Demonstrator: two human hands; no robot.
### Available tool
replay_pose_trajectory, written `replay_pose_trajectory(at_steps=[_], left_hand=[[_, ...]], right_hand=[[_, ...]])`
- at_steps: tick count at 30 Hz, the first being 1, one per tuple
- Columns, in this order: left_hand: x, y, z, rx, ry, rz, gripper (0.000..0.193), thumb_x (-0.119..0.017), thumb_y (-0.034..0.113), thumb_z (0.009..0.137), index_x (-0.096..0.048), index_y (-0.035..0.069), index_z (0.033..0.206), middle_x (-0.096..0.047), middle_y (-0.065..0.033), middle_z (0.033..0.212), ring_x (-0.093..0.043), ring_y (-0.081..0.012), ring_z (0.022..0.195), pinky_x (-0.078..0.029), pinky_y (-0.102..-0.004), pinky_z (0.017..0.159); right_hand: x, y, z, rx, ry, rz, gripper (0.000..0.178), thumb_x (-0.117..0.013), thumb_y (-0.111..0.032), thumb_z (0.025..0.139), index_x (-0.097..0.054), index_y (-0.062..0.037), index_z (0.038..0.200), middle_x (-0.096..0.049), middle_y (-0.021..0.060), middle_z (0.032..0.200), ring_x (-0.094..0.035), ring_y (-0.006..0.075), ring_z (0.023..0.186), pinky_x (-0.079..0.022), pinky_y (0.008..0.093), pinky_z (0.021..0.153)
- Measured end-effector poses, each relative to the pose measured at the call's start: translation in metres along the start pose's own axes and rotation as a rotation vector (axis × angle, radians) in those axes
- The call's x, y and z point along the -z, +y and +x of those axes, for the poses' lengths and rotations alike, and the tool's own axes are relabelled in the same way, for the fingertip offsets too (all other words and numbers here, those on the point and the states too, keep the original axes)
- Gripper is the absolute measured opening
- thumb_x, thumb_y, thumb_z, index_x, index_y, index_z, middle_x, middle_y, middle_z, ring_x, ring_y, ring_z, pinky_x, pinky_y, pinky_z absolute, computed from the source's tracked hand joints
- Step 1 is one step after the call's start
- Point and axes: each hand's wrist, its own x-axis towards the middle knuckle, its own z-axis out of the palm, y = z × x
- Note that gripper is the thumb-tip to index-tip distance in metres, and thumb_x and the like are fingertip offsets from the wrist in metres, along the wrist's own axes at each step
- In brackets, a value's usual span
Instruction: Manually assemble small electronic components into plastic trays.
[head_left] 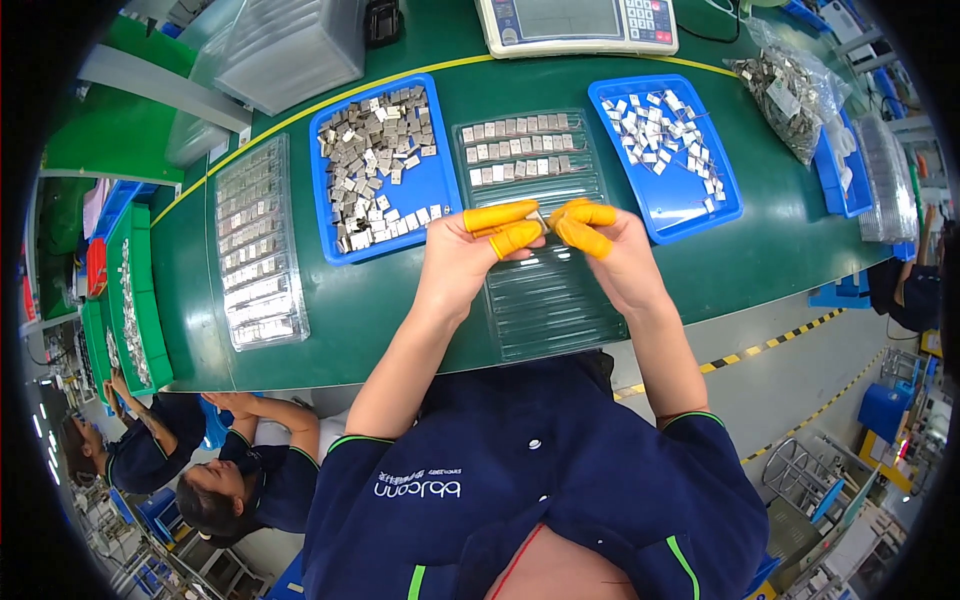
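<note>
My left hand [462, 255] wears yellow finger cots and pinches a small silver metal part [541, 221] between thumb and fingertips. My right hand [622, 258], also in yellow cots, is closed with its fingertips against that part; whatever they pinch is hidden. Both hands are above a clear ribbed plastic tray [545, 310], whose far end carries three rows of small silver pieces [518, 148]. To the left lies a blue tray [428, 172] of loose metal pieces [372, 150]. On the right, another blue tray [668, 205] holds small white pieces with thin leads [660, 130].
A filled clear tray [258, 245] lies farther left, near green bins [150, 330]. Stacked clear trays [290, 55] and a scale [580, 28] stand at the back. A bag of metal parts [790, 100] sits at the far right. Two people [265, 480] work at the left.
</note>
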Motion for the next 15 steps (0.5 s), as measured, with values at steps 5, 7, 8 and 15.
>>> replay_pose_trajectory(at_steps=[5, 7, 8, 15], left_hand=[[-0.01, 0.01, -0.001, -0.023, -0.125, 0.079, 0.023, -0.063, -0.001, 0.077, -0.063, -0.005, 0.099, -0.065, -0.0128, 0.091, -0.064, -0.0177, 0.079, -0.052, -0.0256, 0.071], [-0.01, 0.021, 0.0, -0.06, -0.216, 0.225, 0.02, -0.064, -0.001, 0.076, -0.064, -0.004, 0.096, -0.066, -0.0123, 0.091, -0.064, -0.017, 0.079, -0.052, -0.0259, 0.072], [-0.01, 0.026, 0.0, -0.09, -0.301, 0.372, 0.017, -0.064, -0.001, 0.076, -0.066, -0.004, 0.093, -0.066, -0.0118, 0.09, -0.064, -0.0163, 0.079, -0.052, -0.0262, 0.072], [-0.019, 0.043, 0.013, -0.257, -0.534, 0.85, 0.023, -0.066, -0.002, 0.068, -0.07, 0.007, 0.089, -0.068, -0.0085, 0.083, -0.064, -0.0151, 0.073, -0.05, -0.0236, 0.068]], right_hand=[[0.024, 0.001, -0.004, -0.317, -0.297, 0.547, 0.021, -0.065, -0.009, 0.076, -0.061, -0.0005, 0.094, -0.059, 0.0071, 0.089, -0.053, 0.0142, 0.08, -0.042, 0.0281, 0.078], [0.028, -0.013, -0.005, -0.309, -0.347, 0.29, 0.019, -0.065, -0.007, 0.074, -0.062, 0.0003, 0.091, -0.059, 0.0065, 0.088, -0.053, 0.0141, 0.078, -0.042, 0.0272, 0.077], [0.028, -0.021, -0.005, -0.304, -0.392, 0.038, 0.017, -0.064, -0.005, 0.073, -0.063, 0.001, 0.088, -0.059, 0.006, 0.086, -0.053, 0.0139, 0.077, -0.043, 0.0263, 0.076], [0.023, -0.061, -0.003, 0.109, -0.538, -0.855, 0.021, -0.071, -0.005, 0.063, -0.065, -0.0021, 0.084, -0.059, 0.005, 0.076, -0.054, 0.0133, 0.068, -0.045, 0.0262, 0.067]])
